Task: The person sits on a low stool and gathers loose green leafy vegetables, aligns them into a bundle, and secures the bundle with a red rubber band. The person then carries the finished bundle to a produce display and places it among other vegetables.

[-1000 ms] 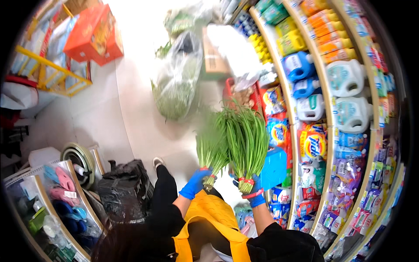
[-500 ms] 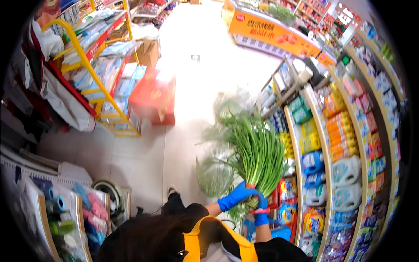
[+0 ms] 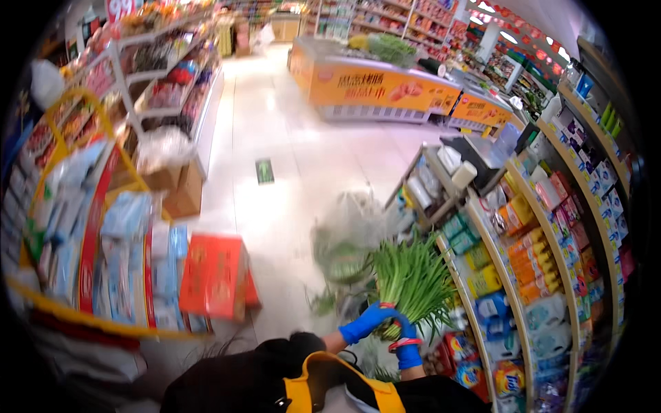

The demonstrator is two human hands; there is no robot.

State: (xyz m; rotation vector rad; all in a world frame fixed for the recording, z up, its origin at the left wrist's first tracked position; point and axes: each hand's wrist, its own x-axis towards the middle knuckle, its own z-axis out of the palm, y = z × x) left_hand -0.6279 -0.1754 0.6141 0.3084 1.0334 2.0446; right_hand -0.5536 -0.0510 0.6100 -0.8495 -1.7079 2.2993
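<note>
Item: bunch of long green stalks (image 3: 413, 279), root ends down, leaf tips fanned upward and away from the body. It is held upright in front of the chest, at the edge of the right-hand shelving, probably so the loose tops are kept clear of the floor.

Left hand (image 3: 366, 322), blue-gloved: closed around the lower stems from the left side.

Right hand (image 3: 407, 350), blue-gloved: clamped on the base of the same bunch, just below the left hand; a red band (image 3: 399, 344) is seen at the wrist or around the stems, which of the two cannot be told through the blur.

Beyond the bunch: a clear plastic bag (image 3: 348, 237) of more greens, resting on the floor in the aisle.

Left of aisle: a red carton (image 3: 215, 275) set against a yellow-framed rack (image 3: 51, 155).

Right: shelves (image 3: 544, 227) of boxed and bottled goods.

Far: an orange display counter (image 3: 375, 86) across the aisle end.
</note>
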